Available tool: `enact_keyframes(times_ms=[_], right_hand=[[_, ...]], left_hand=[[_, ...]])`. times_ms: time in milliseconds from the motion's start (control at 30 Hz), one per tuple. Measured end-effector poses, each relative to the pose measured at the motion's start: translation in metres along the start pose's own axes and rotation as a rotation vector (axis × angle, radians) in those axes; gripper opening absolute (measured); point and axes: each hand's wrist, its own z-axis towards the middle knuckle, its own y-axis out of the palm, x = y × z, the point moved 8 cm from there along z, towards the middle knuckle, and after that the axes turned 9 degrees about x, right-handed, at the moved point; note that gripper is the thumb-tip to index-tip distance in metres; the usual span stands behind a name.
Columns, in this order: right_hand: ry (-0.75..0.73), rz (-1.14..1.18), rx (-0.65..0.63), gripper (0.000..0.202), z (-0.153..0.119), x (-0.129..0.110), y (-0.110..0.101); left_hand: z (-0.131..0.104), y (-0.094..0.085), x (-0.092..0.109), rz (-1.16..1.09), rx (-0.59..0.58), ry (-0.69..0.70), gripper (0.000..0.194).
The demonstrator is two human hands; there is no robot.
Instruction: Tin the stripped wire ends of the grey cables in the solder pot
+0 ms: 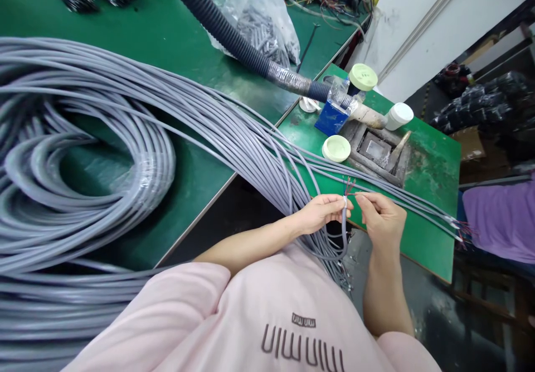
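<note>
My left hand (320,213) pinches the stripped end of a grey cable (344,232) that loops down below my hands. Thin coloured wires (349,185) fan out of that end. My right hand (382,216) holds one of these thin wires between thumb and fingers, just right of the cable end. Both hands hover over the near edge of the small green bench (426,238). A large bundle of grey cables (125,138) runs from the left table across to my hands.
A metal solder pot (378,151) is set into the small bench, with pale green lids (336,148) and a white jar (399,115) around it. A black corrugated hose (221,26) and a plastic bag (263,20) lie on the big green table (146,32). A purple cloth (501,221) lies at the right.
</note>
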Motion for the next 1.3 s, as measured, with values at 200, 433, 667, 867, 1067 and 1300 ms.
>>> enact_keyframes(times_ms=[200, 433, 667, 867, 1067, 1300], right_hand=[[-0.377, -0.110, 0.041, 0.014, -0.005, -0.016, -0.011], [-0.753, -0.195, -0.183, 0.044, -0.026, -0.021, 0.004], [-0.823, -0.258, -0.221, 0.049, -0.032, -0.017, 0.013], [-0.841, -0.219, -0.196, 0.044, -0.032, -0.018, 0.014], [-0.749, -0.086, 0.068, 0.028, -0.008, -0.031, -0.009], [-0.743, -0.010, 0.088, 0.020, -0.007, -0.049, -0.007]], left_hand=[[-0.001, -0.002, 0.006, -0.076, 0.032, -0.049, 0.041], [0.000, 0.001, 0.010, -0.102, 0.005, -0.023, 0.036], [0.000, 0.000, 0.011, -0.121, 0.053, -0.035, 0.040], [-0.002, 0.001, 0.017, -0.047, 0.052, 0.011, 0.041], [-0.015, 0.008, 0.060, 0.321, 0.080, 0.269, 0.042], [-0.028, 0.002, 0.103, 0.535, 0.206, 0.542, 0.034]])
